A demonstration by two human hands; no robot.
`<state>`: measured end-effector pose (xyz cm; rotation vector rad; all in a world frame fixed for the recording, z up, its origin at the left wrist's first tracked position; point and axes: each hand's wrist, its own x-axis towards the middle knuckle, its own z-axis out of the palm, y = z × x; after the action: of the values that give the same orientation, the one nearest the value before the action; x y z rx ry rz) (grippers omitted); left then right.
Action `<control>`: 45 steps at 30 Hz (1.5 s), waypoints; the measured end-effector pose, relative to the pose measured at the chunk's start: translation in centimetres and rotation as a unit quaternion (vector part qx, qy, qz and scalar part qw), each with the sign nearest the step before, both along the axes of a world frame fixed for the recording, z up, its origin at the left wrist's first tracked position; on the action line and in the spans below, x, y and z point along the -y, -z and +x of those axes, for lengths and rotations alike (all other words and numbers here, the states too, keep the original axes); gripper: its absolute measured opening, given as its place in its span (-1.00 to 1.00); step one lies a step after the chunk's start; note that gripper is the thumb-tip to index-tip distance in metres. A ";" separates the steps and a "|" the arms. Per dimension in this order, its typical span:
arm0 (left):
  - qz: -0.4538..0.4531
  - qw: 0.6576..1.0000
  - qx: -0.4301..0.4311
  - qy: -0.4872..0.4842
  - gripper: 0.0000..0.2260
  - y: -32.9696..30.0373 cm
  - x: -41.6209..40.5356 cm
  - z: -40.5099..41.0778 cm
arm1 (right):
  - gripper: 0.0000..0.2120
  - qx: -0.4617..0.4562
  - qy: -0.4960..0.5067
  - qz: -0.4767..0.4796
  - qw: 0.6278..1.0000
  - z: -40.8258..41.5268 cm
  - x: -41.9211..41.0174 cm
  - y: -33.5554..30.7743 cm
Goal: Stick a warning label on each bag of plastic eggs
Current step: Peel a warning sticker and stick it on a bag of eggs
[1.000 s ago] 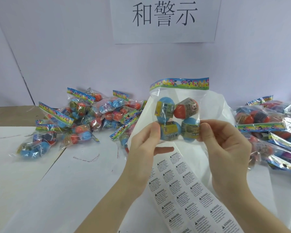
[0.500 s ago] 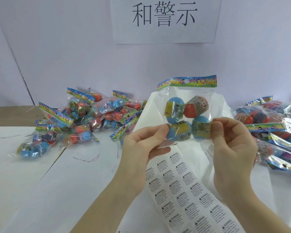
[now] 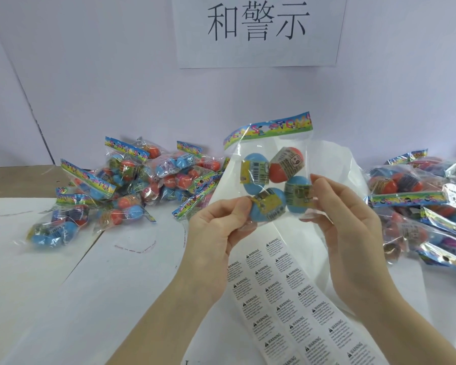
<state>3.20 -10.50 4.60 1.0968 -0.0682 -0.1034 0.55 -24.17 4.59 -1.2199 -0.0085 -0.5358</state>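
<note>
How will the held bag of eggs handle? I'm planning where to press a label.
The bag of eggs looks floppy: its clear film creases where the left hand and right hand pinch it. The round eggs probably shift under pressure, and the glossy film may be slippery.

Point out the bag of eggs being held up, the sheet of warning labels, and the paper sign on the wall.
Clear plastic bag of eggs (image 3: 261, 164), head view, clear front panel.
White sheet of warning labels (image 3: 287, 306), head view, sheet's middle.
White paper sign (image 3: 258, 56), head view, lower blank area.
</note>
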 end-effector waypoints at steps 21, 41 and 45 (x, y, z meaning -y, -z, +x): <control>-0.023 0.987 0.034 0.158 -0.78 -0.3 -0.7 -0.2 | -0.73 0.006 -0.109 -0.051 0.993 -0.7 0.0 -0.7; 0.123 0.983 0.128 0.038 -0.92 -0.1 0.3 -0.6 | -0.71 -0.028 -0.148 -0.143 0.978 -0.8 -0.4 -0.3; 0.135 0.979 0.147 0.039 -0.85 0.0 0.2 -0.5 | -0.72 -0.051 -0.174 -0.151 0.972 -0.8 -0.3 -0.3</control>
<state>2.65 -10.69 4.64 1.3754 -0.3720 -0.0193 -0.29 -23.87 4.85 -1.5021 -0.2209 -0.1668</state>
